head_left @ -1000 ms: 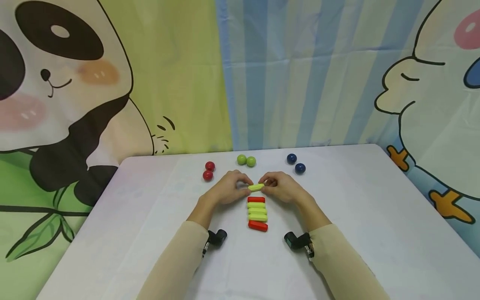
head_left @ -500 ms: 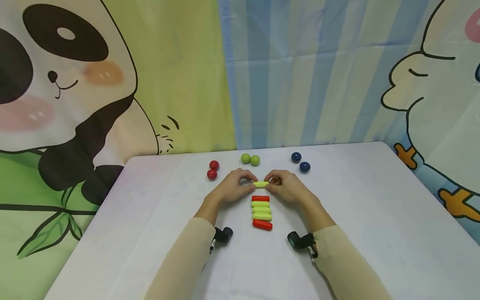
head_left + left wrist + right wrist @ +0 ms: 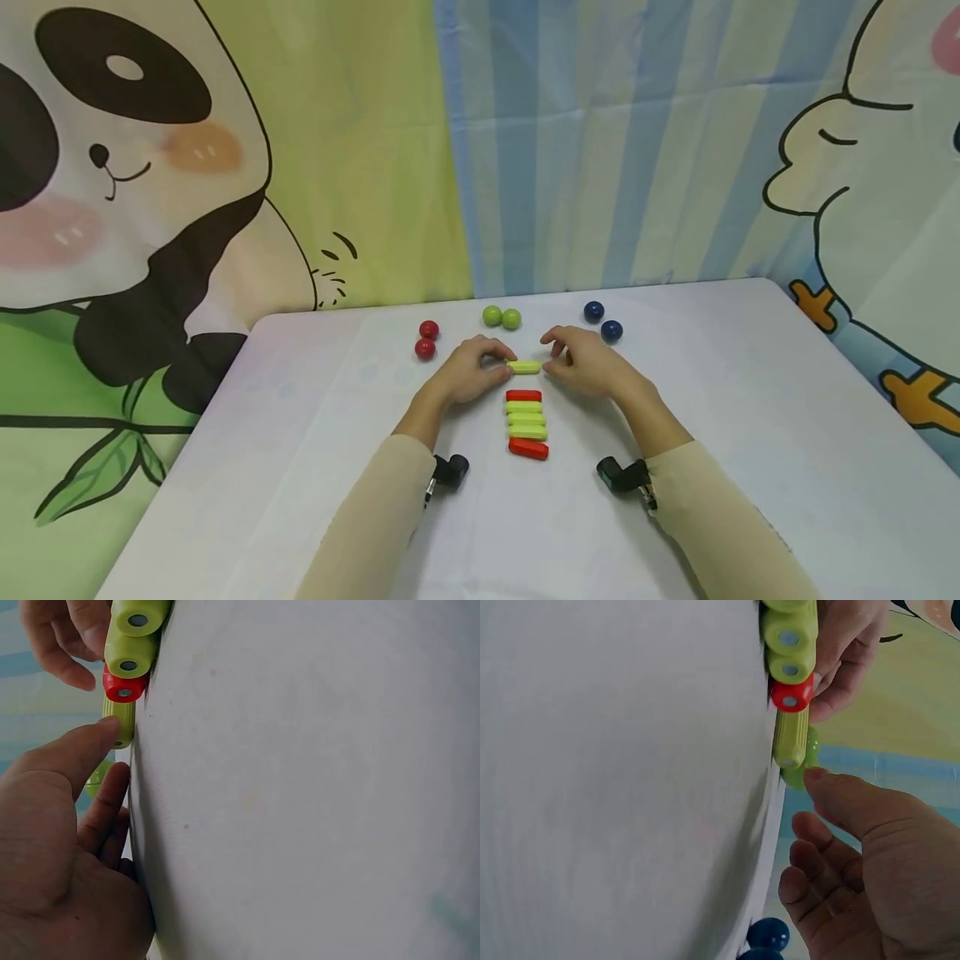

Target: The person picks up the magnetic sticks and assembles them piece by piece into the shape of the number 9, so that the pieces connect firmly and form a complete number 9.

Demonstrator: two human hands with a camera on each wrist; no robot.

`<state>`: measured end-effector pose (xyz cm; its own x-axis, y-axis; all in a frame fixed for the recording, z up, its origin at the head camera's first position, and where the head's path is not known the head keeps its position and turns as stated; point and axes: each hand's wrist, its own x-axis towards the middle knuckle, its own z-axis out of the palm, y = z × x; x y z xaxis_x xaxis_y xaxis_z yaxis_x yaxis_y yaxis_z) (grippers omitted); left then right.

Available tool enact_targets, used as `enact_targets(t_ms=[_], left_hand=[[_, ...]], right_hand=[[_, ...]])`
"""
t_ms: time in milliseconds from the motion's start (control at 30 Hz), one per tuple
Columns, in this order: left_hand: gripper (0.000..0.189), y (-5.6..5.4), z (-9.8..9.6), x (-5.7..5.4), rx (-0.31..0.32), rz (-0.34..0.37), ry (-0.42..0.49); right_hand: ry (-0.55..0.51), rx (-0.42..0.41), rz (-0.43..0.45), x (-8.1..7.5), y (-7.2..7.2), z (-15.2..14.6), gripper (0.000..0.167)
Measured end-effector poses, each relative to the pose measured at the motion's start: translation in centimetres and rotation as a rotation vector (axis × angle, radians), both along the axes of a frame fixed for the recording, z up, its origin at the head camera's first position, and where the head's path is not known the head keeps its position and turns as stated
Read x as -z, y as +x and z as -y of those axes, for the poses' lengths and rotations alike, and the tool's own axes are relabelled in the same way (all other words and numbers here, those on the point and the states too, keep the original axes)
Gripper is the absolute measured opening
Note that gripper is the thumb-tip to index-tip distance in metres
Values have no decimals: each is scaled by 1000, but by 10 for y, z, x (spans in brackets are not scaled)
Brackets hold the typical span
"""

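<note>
Yellow rod [image 3: 524,367] lies crosswise in front of me, between my two hands and just beyond a short row of other rods; whether it fully rests on the bench [image 3: 247,467] I cannot tell. My left hand [image 3: 468,372] has its left end pinched, with the thumb [image 3: 105,735] laid along it and the other fingers curving away below. My right hand [image 3: 591,364] is loose — its fingers [image 3: 815,862] bent a little, the thumb just off the rod's right end, gripping nothing.

Nearer to me, parallel and side by side, come the far red rod [image 3: 523,395], then three yellow rods [image 3: 526,419], then the near red rod [image 3: 528,449], which sits slightly askew to the rest. From the wrists I see a grey round spot on the ends of several.

Past my hands, toward the far edge, the balls stand in pairs: red balls [image 3: 425,348] on the left, touching; green balls [image 3: 492,315] in the middle, also together; blue balls [image 3: 612,331] on the right, a little apart.

At each wrist sits a small black camera [image 3: 452,471], by the cuff of a beige sleeve [image 3: 371,517]. Behind the bench hangs a printed cloth [image 3: 382,125] — a panda on the left, blue stripes mid-way, a white figure with orange feet on the right.
</note>
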<state>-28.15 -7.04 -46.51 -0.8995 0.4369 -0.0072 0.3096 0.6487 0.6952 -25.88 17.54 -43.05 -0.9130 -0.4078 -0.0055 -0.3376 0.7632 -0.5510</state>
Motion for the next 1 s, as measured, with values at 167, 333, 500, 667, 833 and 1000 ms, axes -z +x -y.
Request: enact_targets(t_ms=[167, 333, 500, 667, 833, 1000], left_hand=[[18, -1, -2, 0, -11, 12, 4], [18, 0, -1, 1, -21, 29, -9], [18, 1, -2, 1, -13, 21, 8], [19, 1, -5, 2, -12, 33, 20], [18, 2, -6, 3, -25, 46, 17], [18, 3, -3, 0, -31, 32, -3]], right_hand=[[123, -33, -145, -15, -1, -14, 38], [169, 12, -210, -18, -6, -30, 41], [139, 62, -203, -11, -10, -50, 49], [69, 106, -189, -6, -10, -65, 52], [36, 117, -165, -1, -11, -72, 54], [-1, 108, -150, 3, -13, -73, 55]])
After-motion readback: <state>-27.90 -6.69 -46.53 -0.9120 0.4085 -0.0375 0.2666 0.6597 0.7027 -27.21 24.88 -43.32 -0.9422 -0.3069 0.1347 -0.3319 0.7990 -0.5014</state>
